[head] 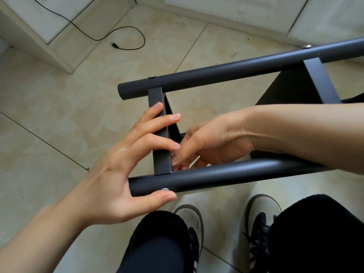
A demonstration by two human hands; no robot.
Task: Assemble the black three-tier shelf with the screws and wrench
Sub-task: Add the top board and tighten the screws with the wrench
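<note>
The black shelf frame lies on its side on the tiled floor. Its far tube (216, 73) and near tube (236, 174) are joined by a flat crossbar (157, 99) and a second crossbar (319, 79). My left hand (118, 174) is spread out, its straight fingers resting on the first crossbar. Its thumb touches a silver screw head (165, 189) on the near tube. My right hand (212, 142) reaches between the tubes, fingers bent down at the joint of crossbar and near tube. Whatever its fingertips hold is hidden. Two more screw heads (152, 76) (306, 46) sit on the far tube.
A black cable with a plug (128, 36) lies on the floor at the back left, beside a white cabinet base (59, 46). A black shelf panel (289, 87) shows at the right. My shoes (189, 219) (264, 209) and dark trouser legs are just below the frame.
</note>
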